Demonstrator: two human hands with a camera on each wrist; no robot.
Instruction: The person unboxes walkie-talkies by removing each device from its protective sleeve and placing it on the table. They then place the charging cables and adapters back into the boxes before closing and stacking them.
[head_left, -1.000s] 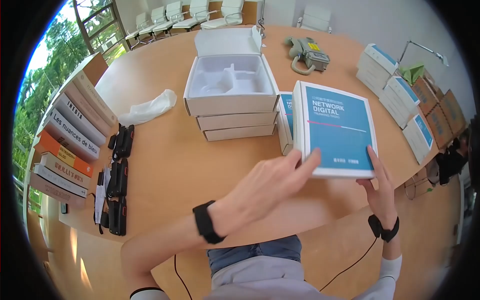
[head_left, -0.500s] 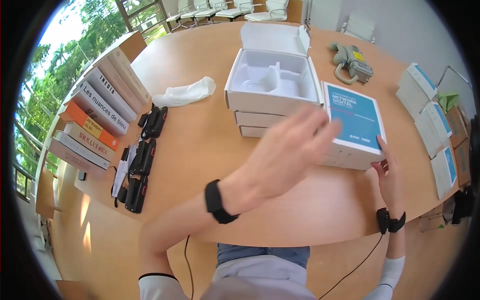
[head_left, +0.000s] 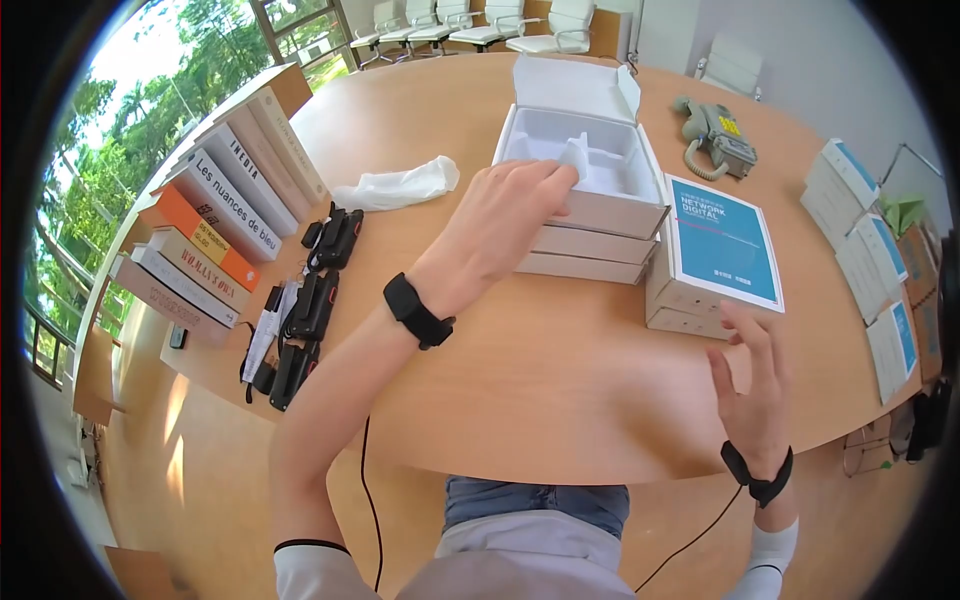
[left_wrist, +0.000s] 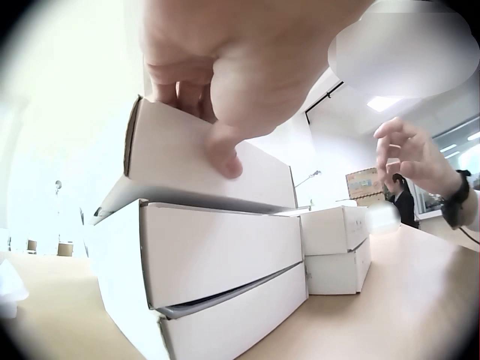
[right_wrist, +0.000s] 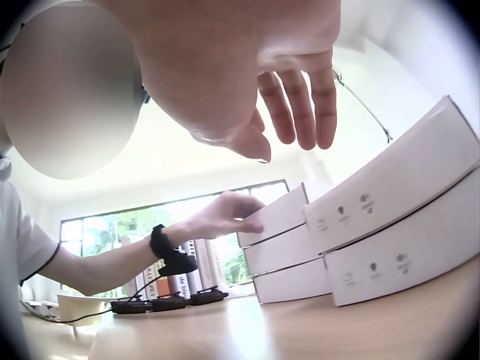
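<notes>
My left hand [head_left: 500, 215] grips the front wall of an open white box [head_left: 615, 213], its thumb [left_wrist: 225, 157] outside and its fingers over the rim. The lid stands raised at the back, and a moulded white tray [head_left: 610, 170] with hollows lies inside. Beneath it are two shut white boxes [left_wrist: 225, 251], stacked. To the right, a box with a blue "Network Digital" cover [head_left: 728, 240] lies on another box [right_wrist: 405, 262]. My right hand [head_left: 755, 385] is in front of that pair, fingers loosely bent, holding nothing.
At left stand several books [head_left: 215, 210], with black handheld radios [head_left: 315, 305] in a row beside them. A crumpled white plastic bag [head_left: 395, 185] lies behind. A telephone [head_left: 720, 140] sits at the back right; more blue-topped boxes [head_left: 845, 255] line the right edge.
The blue-covered box came down onto the box at right. My left hand left it and moved over to the open box's front wall; my right hand let go and drew back.
</notes>
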